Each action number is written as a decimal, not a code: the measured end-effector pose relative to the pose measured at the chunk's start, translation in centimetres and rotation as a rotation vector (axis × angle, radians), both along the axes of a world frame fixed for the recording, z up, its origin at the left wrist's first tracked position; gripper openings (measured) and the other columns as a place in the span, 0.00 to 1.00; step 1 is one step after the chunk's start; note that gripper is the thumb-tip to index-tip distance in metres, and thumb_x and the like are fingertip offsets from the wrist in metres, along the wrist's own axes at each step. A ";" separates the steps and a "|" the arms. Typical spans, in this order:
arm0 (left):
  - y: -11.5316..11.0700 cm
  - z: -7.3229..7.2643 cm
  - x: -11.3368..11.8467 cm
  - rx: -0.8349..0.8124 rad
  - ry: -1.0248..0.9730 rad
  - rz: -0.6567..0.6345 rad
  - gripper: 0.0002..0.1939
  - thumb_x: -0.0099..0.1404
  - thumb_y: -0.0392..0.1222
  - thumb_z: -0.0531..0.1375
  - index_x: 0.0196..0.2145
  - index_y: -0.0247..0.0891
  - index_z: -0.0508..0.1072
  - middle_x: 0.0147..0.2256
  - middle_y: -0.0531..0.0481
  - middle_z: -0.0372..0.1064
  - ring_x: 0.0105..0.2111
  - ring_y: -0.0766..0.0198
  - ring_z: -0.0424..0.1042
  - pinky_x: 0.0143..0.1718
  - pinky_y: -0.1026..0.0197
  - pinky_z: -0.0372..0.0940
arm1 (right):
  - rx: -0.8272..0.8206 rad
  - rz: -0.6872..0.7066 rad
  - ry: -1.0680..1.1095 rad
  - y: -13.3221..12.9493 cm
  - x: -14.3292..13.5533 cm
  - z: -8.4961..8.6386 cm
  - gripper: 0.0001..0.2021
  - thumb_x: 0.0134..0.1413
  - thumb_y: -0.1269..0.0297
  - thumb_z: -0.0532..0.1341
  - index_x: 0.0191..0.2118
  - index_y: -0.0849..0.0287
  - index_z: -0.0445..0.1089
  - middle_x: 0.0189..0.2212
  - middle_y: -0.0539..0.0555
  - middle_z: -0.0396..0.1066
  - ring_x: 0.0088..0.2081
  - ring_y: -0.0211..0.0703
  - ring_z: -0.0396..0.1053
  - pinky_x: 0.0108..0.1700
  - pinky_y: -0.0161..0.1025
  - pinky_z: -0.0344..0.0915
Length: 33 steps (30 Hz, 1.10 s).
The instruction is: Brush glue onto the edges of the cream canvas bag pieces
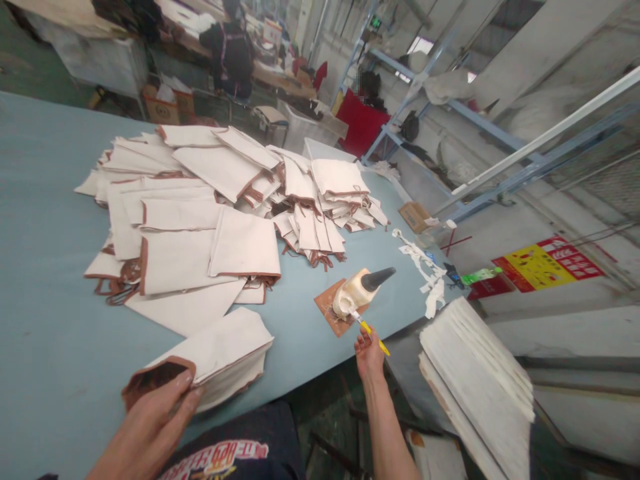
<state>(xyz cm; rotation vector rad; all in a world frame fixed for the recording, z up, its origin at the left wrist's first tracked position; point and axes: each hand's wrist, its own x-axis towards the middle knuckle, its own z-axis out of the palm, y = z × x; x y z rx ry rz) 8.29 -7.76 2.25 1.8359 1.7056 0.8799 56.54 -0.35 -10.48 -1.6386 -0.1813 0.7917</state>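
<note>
The cream fabric pouch (pixel 227 340), edged in brown, lay at the near side of the worktable (pixel 40 320), in front of the person and directly at the left hand; the right hand was well apart from it. The blue-green tabletop took up most of the view. A heap of brown-edged cream pouches (pixel 200 200) was spread across it, beyond the pouch in hand, several overlapping, with brown ties visible at some edges. To the right, near the table edge, stood a stack of off-white panels (pixel 475 373).

The pouch in hand sat uppermost on layers of similar material, its brown-rimmed mouth facing left and partly open on a dark interior. The left hand (pixel 163 410) held that rim at the near corner, thumb and fingers close together. The right hand (pixel 369 350) was closed around a yellow-handled brush (pixel 373 335), its head at the mouth of a cream plastic container (pixel 354 290) with a dark conical end. The container lay on its side upon a brown square sheet (pixel 325 301), between the heap and the right hand. Narrow white fabric scraps (pixel 415 257) lay farther right.
</note>
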 end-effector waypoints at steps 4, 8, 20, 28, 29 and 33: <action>0.2 0.7 -0.2 -0.041 -0.064 -0.045 0.24 0.74 0.63 0.53 0.34 0.43 0.76 0.32 0.47 0.80 0.36 0.54 0.80 0.37 0.64 0.75 | -0.022 -0.003 -0.039 2.7 -0.1 -0.4 0.19 0.70 0.55 0.65 0.59 0.59 0.71 0.55 0.58 0.73 0.50 0.49 0.76 0.51 0.51 0.77; 0.3 1.3 -0.4 -0.112 -0.142 -0.062 0.20 0.74 0.59 0.55 0.34 0.42 0.76 0.30 0.49 0.78 0.35 0.56 0.79 0.37 0.65 0.74 | -0.082 -0.027 -0.126 2.3 -0.2 -0.1 0.19 0.69 0.55 0.65 0.59 0.58 0.71 0.56 0.59 0.73 0.52 0.51 0.75 0.52 0.53 0.77; 1.0 5.5 -0.9 -0.257 -0.366 0.008 0.18 0.72 0.48 0.53 0.35 0.38 0.79 0.34 0.47 0.77 0.37 0.56 0.75 0.42 0.58 0.73 | -0.068 0.274 -0.635 0.8 -2.9 4.4 0.32 0.51 0.33 0.66 0.48 0.58 0.77 0.43 0.61 0.79 0.34 0.47 0.73 0.36 0.43 0.69; 0.2 7.4 -1.6 -0.276 -0.529 0.020 0.15 0.72 0.46 0.54 0.39 0.38 0.79 0.41 0.46 0.78 0.43 0.55 0.75 0.48 0.56 0.72 | -0.075 0.285 -0.638 -3.4 -7.5 8.8 0.27 0.45 0.34 0.66 0.35 0.56 0.75 0.26 0.56 0.75 0.26 0.50 0.71 0.29 0.45 0.67; 0.0 7.7 -1.7 -0.270 -0.531 0.013 0.14 0.72 0.45 0.54 0.38 0.37 0.78 0.41 0.46 0.77 0.42 0.55 0.75 0.47 0.57 0.72 | -0.049 0.279 -0.580 -3.5 -8.4 10.0 0.26 0.47 0.35 0.64 0.35 0.56 0.73 0.24 0.54 0.73 0.25 0.48 0.70 0.28 0.44 0.68; -0.7 8.5 -2.0 -0.142 -0.397 -0.033 0.11 0.72 0.41 0.53 0.32 0.38 0.72 0.34 0.48 0.72 0.36 0.59 0.73 0.39 0.60 0.70 | 0.196 0.315 -0.187 -2.5 -14.4 17.9 0.19 0.48 0.43 0.66 0.32 0.55 0.69 0.17 0.43 0.63 0.18 0.36 0.60 0.21 0.34 0.61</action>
